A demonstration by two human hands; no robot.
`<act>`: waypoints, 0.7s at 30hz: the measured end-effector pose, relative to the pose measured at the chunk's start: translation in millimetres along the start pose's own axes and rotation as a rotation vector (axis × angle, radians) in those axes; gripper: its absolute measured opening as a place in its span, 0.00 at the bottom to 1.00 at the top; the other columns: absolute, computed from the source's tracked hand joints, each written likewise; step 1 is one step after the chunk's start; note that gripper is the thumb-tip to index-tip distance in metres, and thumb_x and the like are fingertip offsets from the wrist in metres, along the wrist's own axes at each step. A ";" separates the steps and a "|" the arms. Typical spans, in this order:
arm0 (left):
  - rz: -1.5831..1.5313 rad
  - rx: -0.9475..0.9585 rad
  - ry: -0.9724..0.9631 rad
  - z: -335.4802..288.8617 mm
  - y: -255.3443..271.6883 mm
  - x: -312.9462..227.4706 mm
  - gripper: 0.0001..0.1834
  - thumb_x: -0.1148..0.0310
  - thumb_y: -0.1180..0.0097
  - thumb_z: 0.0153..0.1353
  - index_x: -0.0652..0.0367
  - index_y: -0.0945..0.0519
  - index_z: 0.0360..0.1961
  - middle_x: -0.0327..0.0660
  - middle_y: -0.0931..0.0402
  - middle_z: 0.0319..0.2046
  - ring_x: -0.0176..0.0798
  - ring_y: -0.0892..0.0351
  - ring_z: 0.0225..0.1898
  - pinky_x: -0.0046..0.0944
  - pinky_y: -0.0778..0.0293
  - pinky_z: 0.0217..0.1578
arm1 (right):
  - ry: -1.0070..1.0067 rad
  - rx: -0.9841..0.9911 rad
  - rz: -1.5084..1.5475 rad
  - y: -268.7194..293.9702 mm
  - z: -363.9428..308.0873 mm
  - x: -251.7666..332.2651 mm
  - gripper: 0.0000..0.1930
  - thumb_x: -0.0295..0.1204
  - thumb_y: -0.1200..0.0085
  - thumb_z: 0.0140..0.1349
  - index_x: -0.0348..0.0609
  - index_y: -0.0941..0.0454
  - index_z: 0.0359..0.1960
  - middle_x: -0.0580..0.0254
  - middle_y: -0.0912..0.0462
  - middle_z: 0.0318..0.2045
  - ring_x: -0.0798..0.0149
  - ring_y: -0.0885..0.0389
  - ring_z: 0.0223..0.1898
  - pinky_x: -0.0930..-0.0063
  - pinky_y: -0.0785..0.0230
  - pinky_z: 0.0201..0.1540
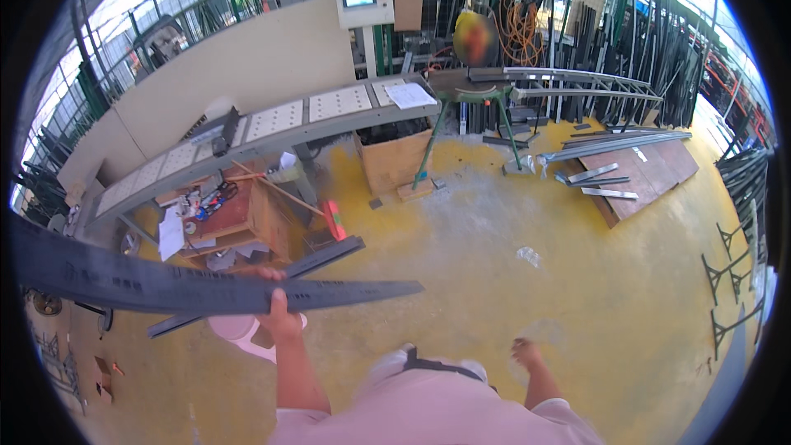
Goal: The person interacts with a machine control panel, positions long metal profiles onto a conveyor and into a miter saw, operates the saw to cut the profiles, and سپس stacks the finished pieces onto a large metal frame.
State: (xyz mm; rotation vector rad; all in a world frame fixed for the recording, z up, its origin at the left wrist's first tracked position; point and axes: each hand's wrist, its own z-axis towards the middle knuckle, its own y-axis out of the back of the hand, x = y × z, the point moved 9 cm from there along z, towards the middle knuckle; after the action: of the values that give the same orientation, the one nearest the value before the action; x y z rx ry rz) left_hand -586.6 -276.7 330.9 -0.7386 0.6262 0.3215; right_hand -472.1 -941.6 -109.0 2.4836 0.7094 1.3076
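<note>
My left hand (278, 305) is closed around a long dark grey bar (173, 287), thumb across its near face. Held roughly level, the bar runs from the far left rim of the view to a tapering end right of the hand. Behind and below it, more dark bars (325, 257) slant across, partly hidden; they appear to rest over a pink stool (235, 328). Low on the right, my right hand (527, 353) hangs by my side above the floor. Its fingers are loosely curled and apart, with nothing seen in them.
A long bench with perforated panels (276, 119) leads to a green-legged machine stand (470, 86). Below the bench is a wooden box (395, 156) and a cluttered red-topped cabinet (227, 210). Metal profiles (618, 144) lie over a brown board (651, 177); black frames (729, 280) stand at right.
</note>
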 end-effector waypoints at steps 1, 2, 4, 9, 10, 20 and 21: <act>0.001 0.049 -0.011 23.0 -10.2 24.8 0.33 0.67 0.35 0.53 0.58 0.35 0.59 0.39 0.33 0.44 0.38 0.32 0.46 0.43 0.32 0.53 | -0.115 0.159 0.173 -27.0 6.1 -22.0 0.19 0.27 0.40 0.58 0.40 0.21 0.52 0.56 0.14 0.36 0.63 0.14 0.33 0.67 0.21 0.34; 0.025 -0.003 0.026 39.6 -12.1 50.5 0.33 0.67 0.36 0.54 0.58 0.35 0.59 0.40 0.33 0.44 0.38 0.32 0.46 0.44 0.33 0.53 | -0.145 0.193 -0.077 -52.4 1.5 -18.2 0.19 0.28 0.40 0.57 0.40 0.21 0.51 0.58 0.13 0.37 0.63 0.14 0.36 0.65 0.21 0.37; 0.046 -0.091 0.084 79.3 -17.3 100.7 0.32 0.70 0.38 0.54 0.59 0.36 0.60 0.40 0.33 0.46 0.39 0.32 0.47 0.45 0.33 0.55 | -0.063 0.305 -0.304 -80.5 16.1 -57.7 0.16 0.34 0.41 0.55 0.44 0.16 0.45 0.59 0.13 0.38 0.58 0.14 0.38 0.59 0.21 0.40; 0.161 -0.087 0.021 142.6 -63.7 197.6 0.31 0.75 0.42 0.54 0.61 0.36 0.60 0.42 0.32 0.48 0.41 0.32 0.48 0.45 0.34 0.58 | -0.064 0.407 -0.806 -75.8 62.8 -74.5 0.13 0.38 0.41 0.54 0.48 0.14 0.39 0.58 0.13 0.38 0.56 0.14 0.39 0.57 0.22 0.41; 0.202 -0.099 0.008 150.1 -63.9 219.8 0.30 0.76 0.43 0.55 0.61 0.36 0.60 0.42 0.32 0.48 0.41 0.32 0.49 0.45 0.34 0.58 | -0.144 0.435 -0.797 -57.6 82.6 -62.7 0.13 0.38 0.41 0.53 0.48 0.14 0.38 0.59 0.13 0.38 0.56 0.14 0.39 0.57 0.22 0.40; 0.903 -0.284 0.289 225.1 -39.4 432.6 0.33 0.75 0.38 0.57 0.65 0.38 0.62 0.47 0.33 0.56 0.43 0.32 0.58 0.41 0.38 0.63 | 0.546 0.401 -1.758 17.1 596.9 354.3 0.10 0.36 0.41 0.52 0.49 0.13 0.33 0.58 0.13 0.36 0.54 0.15 0.37 0.57 0.22 0.38; 0.890 -0.321 0.322 226.6 -34.0 450.9 0.34 0.74 0.37 0.57 0.66 0.39 0.63 0.47 0.33 0.56 0.44 0.32 0.59 0.41 0.37 0.62 | 0.512 0.159 -1.417 23.9 642.5 445.4 0.11 0.36 0.45 0.54 0.49 0.14 0.35 0.55 0.14 0.37 0.52 0.15 0.38 0.56 0.22 0.40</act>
State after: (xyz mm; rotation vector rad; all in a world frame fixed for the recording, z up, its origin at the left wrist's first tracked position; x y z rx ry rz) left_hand -127.7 -114.3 193.1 -0.7890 1.2167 1.1572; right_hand 277.8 -722.9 -150.4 0.9948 2.1260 1.1570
